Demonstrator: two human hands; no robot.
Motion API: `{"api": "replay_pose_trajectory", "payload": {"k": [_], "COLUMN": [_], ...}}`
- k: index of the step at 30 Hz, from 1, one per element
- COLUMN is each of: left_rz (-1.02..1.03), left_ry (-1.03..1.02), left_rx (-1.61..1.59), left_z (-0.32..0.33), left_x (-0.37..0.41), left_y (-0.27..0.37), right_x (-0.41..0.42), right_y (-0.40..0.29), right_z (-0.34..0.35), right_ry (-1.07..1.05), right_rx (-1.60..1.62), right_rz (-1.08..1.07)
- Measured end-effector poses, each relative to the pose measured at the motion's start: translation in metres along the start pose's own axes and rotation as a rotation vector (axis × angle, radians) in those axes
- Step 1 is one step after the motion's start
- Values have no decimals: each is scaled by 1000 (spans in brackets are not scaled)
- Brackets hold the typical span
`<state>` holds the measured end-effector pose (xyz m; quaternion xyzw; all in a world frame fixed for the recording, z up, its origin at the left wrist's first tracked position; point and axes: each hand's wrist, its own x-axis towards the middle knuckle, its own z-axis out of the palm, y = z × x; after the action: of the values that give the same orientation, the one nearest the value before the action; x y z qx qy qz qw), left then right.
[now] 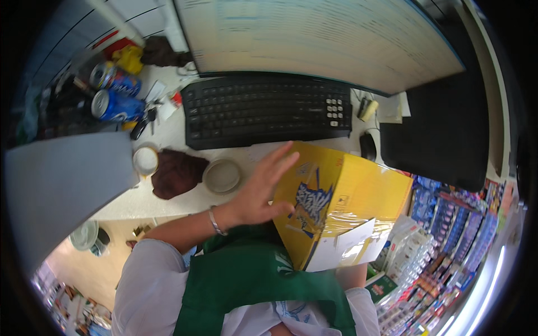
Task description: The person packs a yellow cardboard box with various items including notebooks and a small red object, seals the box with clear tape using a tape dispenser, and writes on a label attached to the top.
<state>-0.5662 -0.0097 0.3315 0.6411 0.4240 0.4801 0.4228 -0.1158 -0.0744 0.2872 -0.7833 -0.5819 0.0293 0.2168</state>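
Observation:
A yellow cardboard box [370, 189] with blue print, clear tape and a white flap stands tilted against my green apron, in front of the black keyboard [269, 109]. My left hand [265, 189] is at the box's left side, fingers spread, the fingertips at its upper left edge; whether they touch it cannot be told. The box hides my right hand; only the right forearm shows below it. Left of my left hand, a round shallow dish [222, 176] and a dark brown cloth [176, 173] lie on the white desk.
A large monitor [319, 38] stands behind the keyboard. A black mouse [368, 147] is beyond the box. Blue drink cans [119, 105], keys [147, 124] and a roll of tape [145, 161] are at the left. Shelves of packaged goods [454, 227] rise at the right.

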Motion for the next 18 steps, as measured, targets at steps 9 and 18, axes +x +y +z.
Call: {"api": "replay_pose_trajectory", "payload": {"k": [9, 18], "left_rz": [-189, -279], "left_ry": [32, 202], "left_rx": [-395, -216], "left_z": [90, 59], "left_x": [-49, -43], "left_y": [-12, 14], "right_x": [36, 180], "right_y": [-30, -108], "right_z": [29, 126], "right_ry": [-56, -366], "right_rx": [166, 502], "right_rz": [-102, -508]}}
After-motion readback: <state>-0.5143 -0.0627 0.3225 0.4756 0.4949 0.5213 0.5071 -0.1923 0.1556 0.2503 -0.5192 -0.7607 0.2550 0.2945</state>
